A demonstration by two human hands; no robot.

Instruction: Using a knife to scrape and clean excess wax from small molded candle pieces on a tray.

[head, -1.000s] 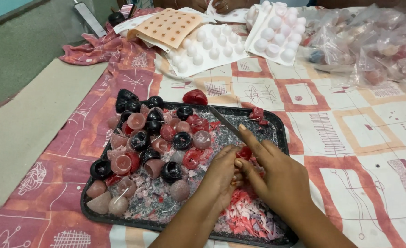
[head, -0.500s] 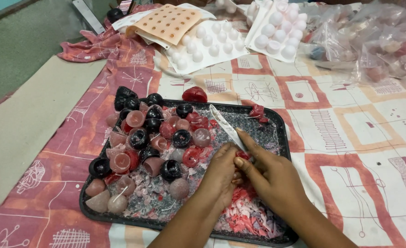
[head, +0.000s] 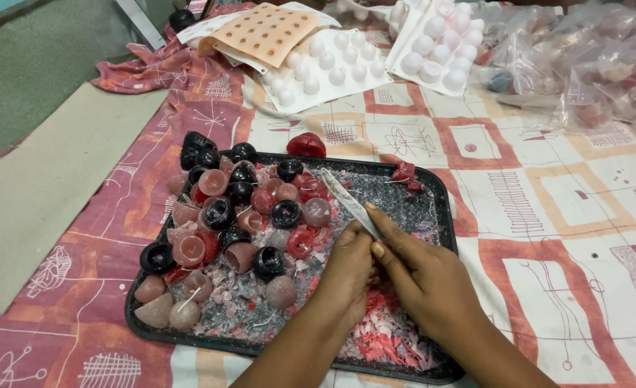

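Note:
A black tray [head: 444, 215] lies on a patterned cloth and holds several black, pink and red wax candle shapes [head: 246, 208] among wax shavings [head: 383, 338]. Both my hands are over the tray's right half, pressed close together. My right hand [head: 426, 280] grips a knife [head: 343, 197], its pale, wax-smeared blade pointing up and left. My left hand [head: 347, 269] is curled tight against the blade around a small red wax piece, which is almost fully hidden by the fingers.
A red wax lump [head: 306, 145] sits just behind the tray. Further back are white moulds with round cavities [head: 332, 65] and a tan dotted sheet [head: 260, 32]. Clear bags of wax pieces [head: 591, 72] fill the back right. A grey mat [head: 45, 187] lies at the left.
My hands have stayed together over the tray with small working motions. The knife blade has shifted slightly and the red piece between my fingers is now more covered.

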